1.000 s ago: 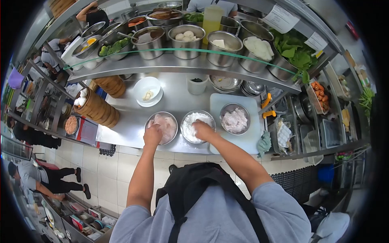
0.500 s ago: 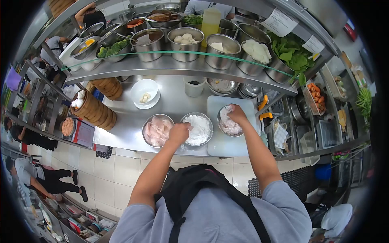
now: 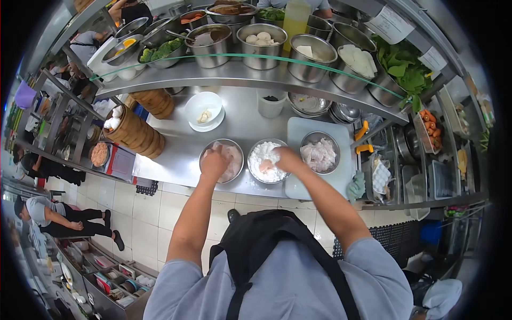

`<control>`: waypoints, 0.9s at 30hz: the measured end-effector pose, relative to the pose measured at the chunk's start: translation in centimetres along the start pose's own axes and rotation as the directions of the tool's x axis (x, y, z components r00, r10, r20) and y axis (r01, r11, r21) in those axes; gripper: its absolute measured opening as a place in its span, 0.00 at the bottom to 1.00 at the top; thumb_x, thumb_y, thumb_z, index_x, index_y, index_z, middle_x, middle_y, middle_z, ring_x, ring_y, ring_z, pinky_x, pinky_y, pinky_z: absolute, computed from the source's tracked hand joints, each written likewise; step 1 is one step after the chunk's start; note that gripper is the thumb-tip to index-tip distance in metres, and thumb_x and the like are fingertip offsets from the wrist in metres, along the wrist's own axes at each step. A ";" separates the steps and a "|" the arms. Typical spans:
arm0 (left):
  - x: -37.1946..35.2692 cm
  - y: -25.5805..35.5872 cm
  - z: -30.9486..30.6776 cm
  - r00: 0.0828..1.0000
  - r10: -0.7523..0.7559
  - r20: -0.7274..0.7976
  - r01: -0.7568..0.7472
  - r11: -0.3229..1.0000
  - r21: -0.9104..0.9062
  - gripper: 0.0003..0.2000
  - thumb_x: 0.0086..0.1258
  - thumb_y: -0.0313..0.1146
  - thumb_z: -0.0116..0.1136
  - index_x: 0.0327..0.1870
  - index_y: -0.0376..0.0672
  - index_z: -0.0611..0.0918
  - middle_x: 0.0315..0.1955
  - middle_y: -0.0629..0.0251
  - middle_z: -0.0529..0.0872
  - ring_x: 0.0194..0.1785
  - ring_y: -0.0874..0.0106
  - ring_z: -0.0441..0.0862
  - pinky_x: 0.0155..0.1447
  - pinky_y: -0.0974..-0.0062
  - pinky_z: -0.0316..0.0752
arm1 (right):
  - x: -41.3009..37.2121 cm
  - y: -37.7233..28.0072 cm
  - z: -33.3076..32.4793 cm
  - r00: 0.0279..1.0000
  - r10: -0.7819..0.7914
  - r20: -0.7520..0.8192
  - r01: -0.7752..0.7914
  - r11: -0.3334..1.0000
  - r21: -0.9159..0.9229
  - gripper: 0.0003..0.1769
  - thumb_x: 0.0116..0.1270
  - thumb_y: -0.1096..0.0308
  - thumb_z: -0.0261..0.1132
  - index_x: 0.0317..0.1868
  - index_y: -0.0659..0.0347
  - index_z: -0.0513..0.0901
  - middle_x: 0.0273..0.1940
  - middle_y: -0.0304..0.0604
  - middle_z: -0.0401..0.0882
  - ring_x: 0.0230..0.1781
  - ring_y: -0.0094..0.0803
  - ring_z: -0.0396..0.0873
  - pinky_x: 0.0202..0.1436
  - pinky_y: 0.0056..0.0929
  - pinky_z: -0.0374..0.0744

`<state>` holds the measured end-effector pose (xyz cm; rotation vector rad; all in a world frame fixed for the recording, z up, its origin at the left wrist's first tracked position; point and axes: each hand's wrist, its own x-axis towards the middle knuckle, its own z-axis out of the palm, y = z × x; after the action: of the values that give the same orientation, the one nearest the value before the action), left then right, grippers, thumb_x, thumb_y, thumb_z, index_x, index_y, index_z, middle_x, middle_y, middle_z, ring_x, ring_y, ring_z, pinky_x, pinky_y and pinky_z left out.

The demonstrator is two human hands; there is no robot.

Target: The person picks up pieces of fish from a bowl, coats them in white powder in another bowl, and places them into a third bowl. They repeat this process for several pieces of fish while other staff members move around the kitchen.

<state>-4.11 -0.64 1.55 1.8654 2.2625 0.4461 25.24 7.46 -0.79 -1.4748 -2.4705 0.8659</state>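
Note:
Three steel bowls stand in a row on the steel counter. My left hand reaches into the left bowl, its fingers closed down on the pale pink raw slices. My right hand is over the middle bowl of white flour, pressing a pink slice into it. The right bowl holds floured pieces and sits on a white cutting board.
Behind the bowls are a white bowl on a plate, a white cup and stacked steel bowls. Bamboo steamers stand left. A shelf above carries several steel containers and greens. Other people work at left.
My left hand went from the flour bowl back to the left bowl. My right hand left the right bowl and came to the flour bowl.

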 end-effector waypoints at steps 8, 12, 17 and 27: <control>0.9 -1.2 3.1 0.997 0.023 0.068 -0.026 0.999 0.035 0.17 0.68 0.43 0.60 0.51 0.44 0.84 0.42 0.48 0.88 0.51 0.52 0.84 0.68 0.55 0.69 | 1.6 -2.0 3.1 0.987 -0.057 0.148 0.067 0.996 -0.065 0.29 0.53 0.76 0.65 0.59 0.56 0.82 0.55 0.58 0.82 0.59 0.52 0.79 0.63 0.43 0.78; 1.0 -0.9 2.8 0.998 0.009 0.067 -0.009 1.000 0.012 0.14 0.67 0.42 0.60 0.47 0.44 0.85 0.37 0.51 0.89 0.48 0.54 0.85 0.66 0.55 0.70 | 2.1 -1.8 0.8 1.000 -0.024 -0.015 0.023 0.999 -0.046 0.20 0.55 0.73 0.65 0.51 0.62 0.84 0.50 0.57 0.85 0.53 0.53 0.82 0.60 0.47 0.79; 1.4 -1.3 2.7 0.994 -0.028 0.102 0.029 1.000 -0.012 0.14 0.66 0.42 0.61 0.48 0.49 0.86 0.43 0.55 0.89 0.53 0.53 0.81 0.56 0.56 0.79 | 2.5 -0.9 2.4 0.991 -0.035 -0.130 -0.005 0.955 -0.295 0.13 0.59 0.71 0.65 0.45 0.61 0.86 0.49 0.56 0.83 0.51 0.52 0.82 0.56 0.48 0.81; 1.0 -1.9 3.9 0.999 0.023 -0.041 -0.023 1.000 -0.013 0.11 0.65 0.38 0.61 0.44 0.46 0.88 0.36 0.55 0.90 0.46 0.55 0.85 0.60 0.59 0.73 | 1.1 -1.5 4.7 0.986 -0.070 -0.148 0.040 0.979 -0.198 0.22 0.53 0.68 0.71 0.50 0.59 0.79 0.48 0.54 0.81 0.51 0.53 0.81 0.56 0.47 0.80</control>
<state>-4.80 0.50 -2.66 1.8945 2.2604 0.5064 21.74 5.93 -4.05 -1.4612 -2.5251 0.4901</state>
